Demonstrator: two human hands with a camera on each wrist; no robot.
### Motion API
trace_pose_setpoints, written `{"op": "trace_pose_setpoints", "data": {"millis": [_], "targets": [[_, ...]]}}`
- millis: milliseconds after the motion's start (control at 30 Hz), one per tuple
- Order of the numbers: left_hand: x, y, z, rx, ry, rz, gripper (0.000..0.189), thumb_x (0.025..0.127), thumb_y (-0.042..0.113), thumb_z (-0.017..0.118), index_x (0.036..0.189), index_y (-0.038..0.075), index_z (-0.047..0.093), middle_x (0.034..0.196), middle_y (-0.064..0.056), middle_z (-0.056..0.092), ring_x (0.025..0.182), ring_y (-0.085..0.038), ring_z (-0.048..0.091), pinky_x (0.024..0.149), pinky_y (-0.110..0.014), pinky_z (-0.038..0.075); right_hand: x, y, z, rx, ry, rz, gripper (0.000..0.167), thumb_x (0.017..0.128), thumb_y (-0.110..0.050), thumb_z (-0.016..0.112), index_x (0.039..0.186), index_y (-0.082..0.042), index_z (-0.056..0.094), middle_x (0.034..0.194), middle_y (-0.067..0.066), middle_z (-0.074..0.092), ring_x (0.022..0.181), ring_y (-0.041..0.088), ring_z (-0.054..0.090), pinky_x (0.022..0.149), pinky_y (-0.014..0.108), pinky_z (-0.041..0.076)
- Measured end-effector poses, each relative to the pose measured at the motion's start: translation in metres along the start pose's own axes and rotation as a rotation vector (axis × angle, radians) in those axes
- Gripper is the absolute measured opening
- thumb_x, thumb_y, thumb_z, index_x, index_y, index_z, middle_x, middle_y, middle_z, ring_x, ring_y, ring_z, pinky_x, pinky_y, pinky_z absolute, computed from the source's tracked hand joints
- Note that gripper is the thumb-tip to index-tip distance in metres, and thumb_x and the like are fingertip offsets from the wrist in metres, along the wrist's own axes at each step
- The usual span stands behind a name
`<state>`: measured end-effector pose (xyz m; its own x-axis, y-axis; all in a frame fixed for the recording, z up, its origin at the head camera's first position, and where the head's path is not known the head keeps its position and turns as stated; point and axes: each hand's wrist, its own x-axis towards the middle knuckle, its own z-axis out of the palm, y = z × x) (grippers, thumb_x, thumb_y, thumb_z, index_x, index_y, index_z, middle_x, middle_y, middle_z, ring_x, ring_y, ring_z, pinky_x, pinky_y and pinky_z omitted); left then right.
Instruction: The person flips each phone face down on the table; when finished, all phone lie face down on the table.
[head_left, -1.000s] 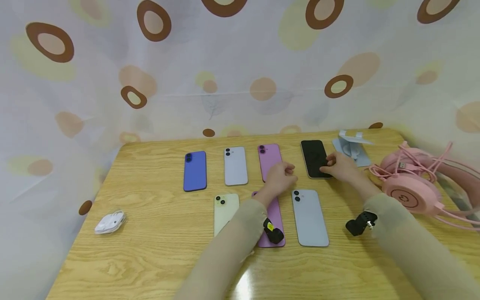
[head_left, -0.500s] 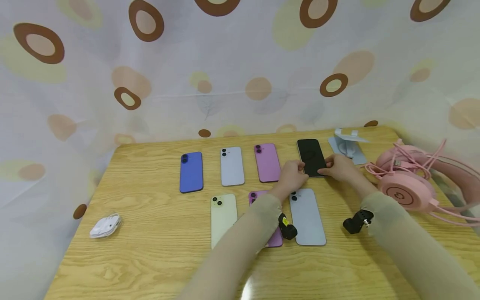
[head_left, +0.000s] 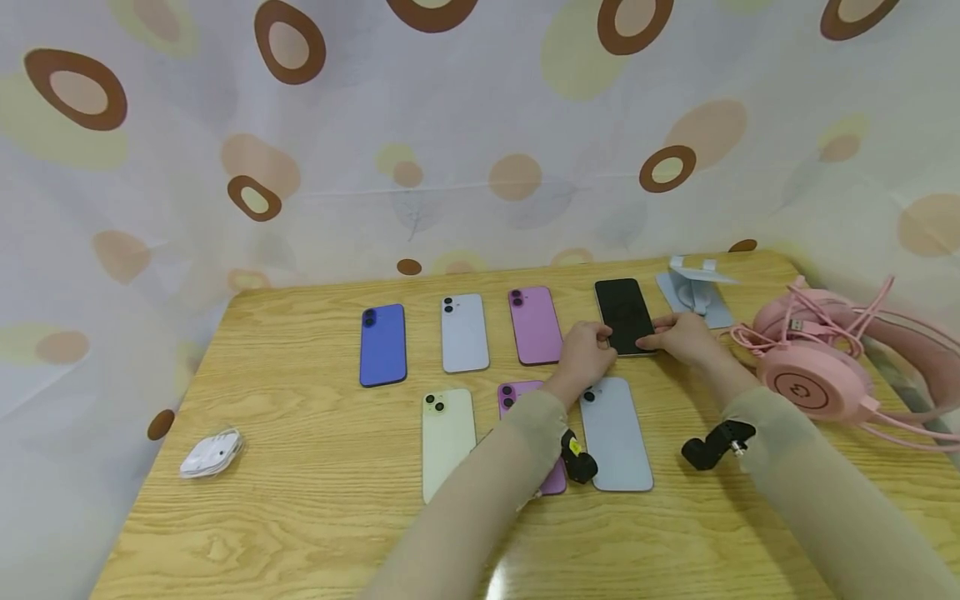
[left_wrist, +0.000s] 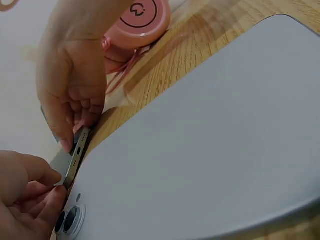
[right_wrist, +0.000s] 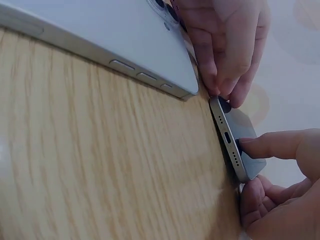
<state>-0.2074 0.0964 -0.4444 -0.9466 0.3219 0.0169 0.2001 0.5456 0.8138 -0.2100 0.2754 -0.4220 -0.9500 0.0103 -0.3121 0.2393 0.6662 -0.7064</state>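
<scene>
A smartphone (head_left: 624,308) lies screen up at the back right of the table, its dark screen facing me. My left hand (head_left: 585,360) pinches its near left corner between thumb and fingers. At the near right corner, my right hand (head_left: 687,340) grips the edge, with the thumb on the screen. The right wrist view shows the charging port (right_wrist: 228,137) in the phone's bottom edge, between both hands. Just below my left hand, a pale blue phone (head_left: 619,442) lies back up. My left sleeve partly covers a purple phone (head_left: 553,482).
A blue phone (head_left: 383,346), a white phone (head_left: 465,333) and a pink-purple phone (head_left: 536,327) lie along the back. A pale yellow phone (head_left: 447,437) sits nearer. Bundled white earphones (head_left: 212,454) are far left. A folding phone stand (head_left: 697,296) and pink headphones (head_left: 817,379) occupy the right.
My left hand has moved right, from over the pink-purple phone to the dark-screened smartphone's near left corner. The right hand stays at the right corner. The head view has shifted slightly.
</scene>
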Motion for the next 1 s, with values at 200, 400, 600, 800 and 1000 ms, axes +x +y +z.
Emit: {"op": "trace_pose_setpoints", "data": {"millis": [200, 400, 600, 800, 1000], "targets": [[-0.001, -0.001, 0.0, -0.035, -0.005, -0.025, 0.027, 0.085, 0.0, 0.063, 0.112, -0.002, 0.067, 0.09, -0.004, 0.06, 0.075, -0.006, 0.047, 0.067, -0.015, 0.041, -0.003, -0.003, -0.003, 0.068, 0.014, -0.011, 0.065, 0.086, -0.018, 0.07, 0.133, 0.017, 0.041, 0.124, 0.031, 0.05, 0.112, 0.034, 0.047, 0.09, 0.033, 0.043], [-0.001, -0.001, 0.001, -0.083, 0.014, -0.035, 0.025, 0.086, 0.003, 0.064, 0.111, -0.004, 0.066, 0.091, -0.005, 0.062, 0.075, -0.006, 0.048, 0.067, -0.015, 0.043, -0.011, -0.014, -0.005, 0.156, 0.023, -0.064, 0.058, 0.089, -0.014, 0.065, 0.132, 0.017, 0.041, 0.114, 0.018, 0.052, 0.09, 0.01, 0.05, 0.072, 0.014, 0.046], [-0.002, -0.002, 0.001, -0.17, 0.039, -0.066, 0.026, 0.09, 0.014, 0.065, 0.108, -0.006, 0.066, 0.092, -0.009, 0.065, 0.077, -0.008, 0.057, 0.065, -0.016, 0.047, -0.018, -0.035, 0.001, 0.22, 0.02, -0.112, 0.05, 0.096, -0.016, 0.054, 0.134, 0.015, 0.04, 0.119, 0.022, 0.05, 0.082, 0.001, 0.053, 0.079, 0.023, 0.05], [-0.002, -0.001, 0.0, -0.328, 0.078, -0.082, 0.027, 0.093, 0.019, 0.063, 0.108, -0.004, 0.065, 0.087, -0.005, 0.065, 0.072, -0.007, 0.056, 0.061, -0.017, 0.046, -0.019, -0.046, 0.01, 0.244, 0.017, -0.143, 0.048, 0.099, -0.017, 0.048, 0.134, 0.015, 0.04, 0.118, 0.021, 0.05, 0.084, 0.006, 0.052, 0.079, 0.024, 0.05], [0.0, 0.005, -0.01, -0.475, 0.152, -0.078, 0.03, 0.095, 0.026, 0.061, 0.114, 0.004, 0.064, 0.084, 0.003, 0.061, 0.073, -0.009, 0.058, 0.059, -0.019, 0.046, -0.013, -0.047, 0.018, 0.267, -0.018, -0.172, 0.046, 0.1, -0.02, 0.046, 0.132, 0.013, 0.044, 0.12, 0.021, 0.05, 0.089, 0.011, 0.053, 0.079, 0.024, 0.049]]}}
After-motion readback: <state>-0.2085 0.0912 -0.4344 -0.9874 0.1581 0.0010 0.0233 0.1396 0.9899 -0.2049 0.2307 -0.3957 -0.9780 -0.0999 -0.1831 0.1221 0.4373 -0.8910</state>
